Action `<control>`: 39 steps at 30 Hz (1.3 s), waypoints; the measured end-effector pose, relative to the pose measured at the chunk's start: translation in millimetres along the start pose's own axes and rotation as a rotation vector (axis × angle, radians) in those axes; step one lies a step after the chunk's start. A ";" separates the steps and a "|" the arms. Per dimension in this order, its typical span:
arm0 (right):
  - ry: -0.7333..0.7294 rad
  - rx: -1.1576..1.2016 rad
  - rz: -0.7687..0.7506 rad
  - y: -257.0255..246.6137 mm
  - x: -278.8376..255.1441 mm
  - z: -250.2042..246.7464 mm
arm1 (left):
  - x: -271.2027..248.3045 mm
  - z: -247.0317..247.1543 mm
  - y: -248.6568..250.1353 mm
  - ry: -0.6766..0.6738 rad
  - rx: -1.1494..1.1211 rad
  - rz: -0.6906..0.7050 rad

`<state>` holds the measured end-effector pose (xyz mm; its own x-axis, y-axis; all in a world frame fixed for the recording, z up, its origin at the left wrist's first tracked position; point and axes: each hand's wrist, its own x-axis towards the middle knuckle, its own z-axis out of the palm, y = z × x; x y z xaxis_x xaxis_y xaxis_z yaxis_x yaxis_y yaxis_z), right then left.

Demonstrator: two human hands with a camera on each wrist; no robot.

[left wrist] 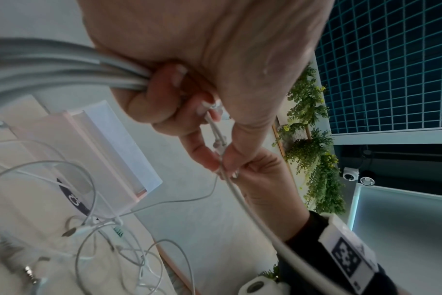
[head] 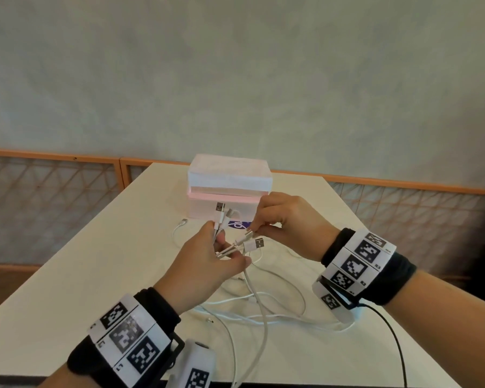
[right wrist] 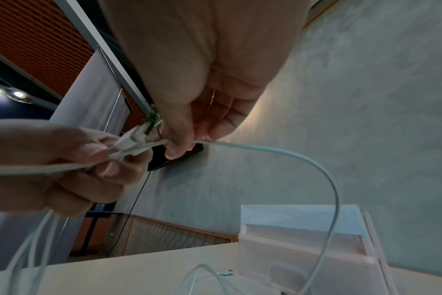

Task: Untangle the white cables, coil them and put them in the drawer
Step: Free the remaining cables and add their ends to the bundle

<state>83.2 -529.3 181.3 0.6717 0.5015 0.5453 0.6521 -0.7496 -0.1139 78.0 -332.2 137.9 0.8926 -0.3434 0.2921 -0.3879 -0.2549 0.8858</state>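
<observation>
I am gripping the bundled plug ends of the white cables in my left hand above the table while my right hand is pinching one USB plug, these light, limp, tangle-prone cords probably being best held near their stiff connectors.

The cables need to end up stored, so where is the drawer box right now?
In the head view the drawer box stands on the table, centre, toward its far edge, just beyond the left hand and right hand.
</observation>
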 end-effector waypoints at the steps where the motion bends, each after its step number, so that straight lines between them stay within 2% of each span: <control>1: -0.007 -0.011 0.011 0.5 -0.1 0.9 | -0.1 -0.6 -1.1 0.003 -0.003 -0.004; 4: -0.090 -0.130 0.104 12.5 -0.9 4.9 | -0.1 -5.3 -0.7 0.021 -0.031 0.012; 8: -0.186 -0.224 0.398 45.4 -1.8 0.8 | -0.3 -16.2 -0.1 0.043 -0.105 0.029; 10: -0.110 -0.175 0.504 55.4 -0.8 -5.1 | -0.2 -21.9 -2.3 0.048 -0.095 0.019; 11: -0.029 -0.138 0.508 57.6 0.8 -8.5 | 0.0 -23.7 -3.8 0.050 -0.089 0.008; 14: 0.324 -0.100 0.332 55.2 7.8 -20.6 | 1.0 -25.0 -4.7 0.066 -0.097 -0.013; 15: 0.397 -0.110 0.287 53.8 8.9 -25.2 | 1.4 -24.8 -4.0 0.075 -0.101 -0.015; 18: 0.433 -0.191 0.283 55.6 1.3 -36.6 | 3.7 -26.3 -3.3 0.114 -0.099 -0.016; 20: 0.395 -0.235 0.367 65.0 -13.3 -42.0 | 5.6 -29.7 -3.4 0.143 -0.098 -0.021; 22: 0.305 -0.258 0.519 77.7 -32.4 -46.5 | 7.6 -34.0 -4.0 0.174 -0.122 -0.044; 25: 0.008 -0.302 0.775 97.9 -61.9 -45.6 | 9.5 -39.7 -5.9 0.209 -0.122 -0.055; 28: -0.279 -0.300 0.896 110.7 -83.7 -31.9 | 8.0 -40.0 -6.5 0.208 -0.159 -0.064; 32: -0.427 -0.316 0.904 116.1 -92.0 -17.8 | 7.1 -37.2 -5.9 0.207 -0.251 -0.095; 35: -0.443 -0.464 0.873 106.4 -86.4 -12.5 | 7.6 -36.6 -4.2 0.213 -0.287 -0.108; 37: -0.397 -0.500 0.757 81.6 -71.5 -5.7 | 8.1 -36.3 -1.6 0.207 -0.338 -0.117; 39: -0.380 -0.408 0.606 46.3 -51.3 6.3 | 8.2 -34.1 2.7 0.195 -0.429 -0.118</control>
<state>81.2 -587.1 142.9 0.9870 0.0168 0.1596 0.0086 -0.9986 0.0522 92.1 -304.8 154.9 0.9671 -0.1484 0.2067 -0.1885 0.1276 0.9738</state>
